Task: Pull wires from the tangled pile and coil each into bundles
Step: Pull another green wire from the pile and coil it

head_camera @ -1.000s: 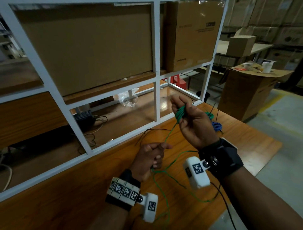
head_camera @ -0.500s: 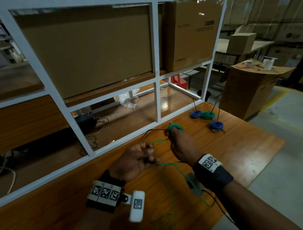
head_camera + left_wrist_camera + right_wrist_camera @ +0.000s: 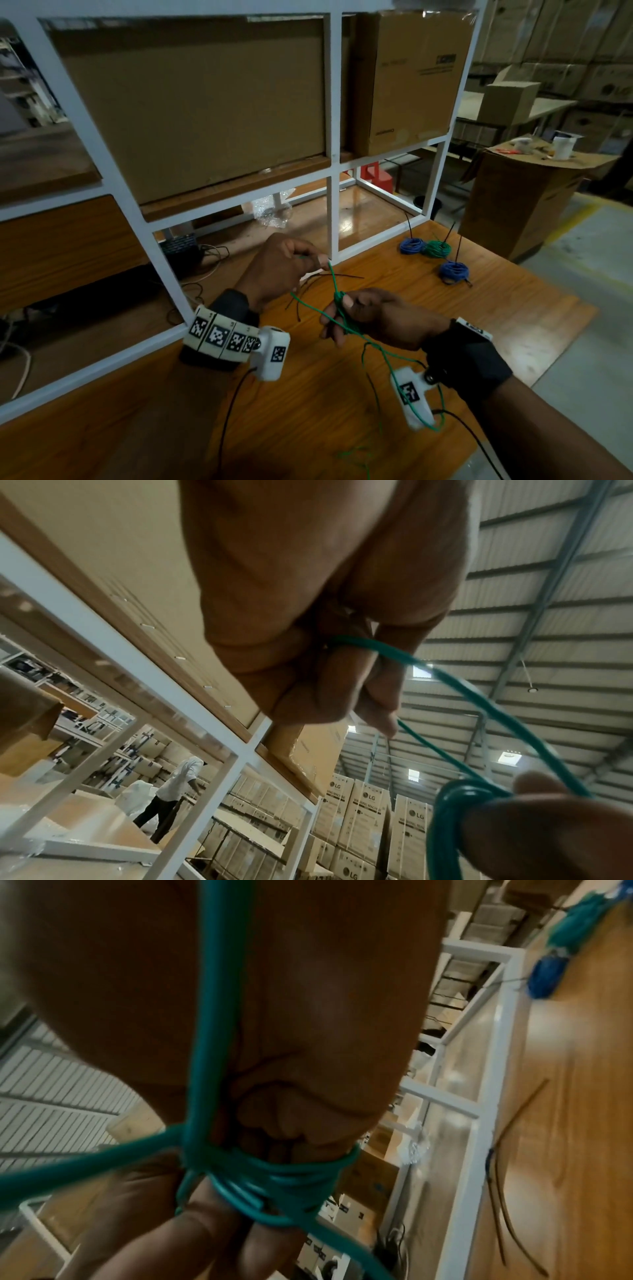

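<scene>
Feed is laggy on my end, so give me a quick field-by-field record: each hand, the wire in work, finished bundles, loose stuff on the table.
left hand: pinches the green wire near its end, raised above the table
right hand: holds green turns wound round its fingers
green wire: runs between the hands; slack trails to the table edge
finished bundles: two blue coils, one green coil, far right of the wooden table
loose: thin black ties lying under the hands

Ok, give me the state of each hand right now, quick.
Left hand: closed, pinching the green wire.
Right hand: closed, holding the coiled turns of the same wire, wound round its fingers.
</scene>
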{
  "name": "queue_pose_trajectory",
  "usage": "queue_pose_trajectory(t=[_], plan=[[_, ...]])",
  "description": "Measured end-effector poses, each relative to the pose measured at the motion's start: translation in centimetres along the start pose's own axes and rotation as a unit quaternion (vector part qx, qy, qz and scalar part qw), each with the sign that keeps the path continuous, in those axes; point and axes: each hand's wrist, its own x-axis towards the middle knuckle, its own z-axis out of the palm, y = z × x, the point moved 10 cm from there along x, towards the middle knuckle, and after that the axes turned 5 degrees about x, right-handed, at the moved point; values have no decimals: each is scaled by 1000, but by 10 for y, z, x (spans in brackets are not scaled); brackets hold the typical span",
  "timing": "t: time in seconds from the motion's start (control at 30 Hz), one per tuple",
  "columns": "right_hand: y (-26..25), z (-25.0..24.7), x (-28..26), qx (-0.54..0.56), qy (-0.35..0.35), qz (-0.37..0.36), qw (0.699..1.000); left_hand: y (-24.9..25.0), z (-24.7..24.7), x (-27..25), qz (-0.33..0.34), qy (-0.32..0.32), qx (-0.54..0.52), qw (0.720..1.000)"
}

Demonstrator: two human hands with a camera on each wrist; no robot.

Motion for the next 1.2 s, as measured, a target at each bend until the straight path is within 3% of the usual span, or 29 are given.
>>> queue_pose_trajectory(t=[0.1,0.17,0.27,0.33,0.4,0.47,0.5,0.57,0.67,0.73,0.83,0.93,1.0,1.07,1.13,1.2], plan=[[-3,-26,-1,-131,81,24,988,3,6,8,10,5,24,1000],[-5,-47,-4,-261,145,66,952,6,10,12,25,11,66,997],[-5,-62,-15,-318,155,106,929,4,19,16,43,6,116,992],[-11,-63,-28,-234,129,87,960,7,25,17,56,4,111,992],[-23,-48,-39,-32,45,30,998,14,35,16,73,-10,43,996],[-39,-32,-49,188,-30,-23,982,17,49,18,57,-6,-69,996],[-44,-30,-51,243,-43,-37,968,17,58,20,45,2,-110,993],[-47,-39,-58,238,-26,-37,970,18,78,23,31,18,-146,989],[-44,-78,-78,78,65,1,995,16,97,24,8,53,-149,987],[-41,-102,-96,22,90,7,996,13,109,27,-4,65,-118,991],[-26,-123,-122,145,78,4,986,12,136,28,-22,70,-83,994],[-21,-139,-138,316,51,-26,947,25,177,26,-21,58,-50,997],[-17,-151,-144,342,60,-48,937,25,208,22,-39,43,-86,995],[-12,-163,-147,319,92,-73,941,12,234,17,-79,57,-233,968],[-5,-174,-151,304,126,-91,940,-2,252,11,-135,90,-379,911],[5,-181,-153,321,132,-95,933,-8,260,3,-184,130,-438,870]])
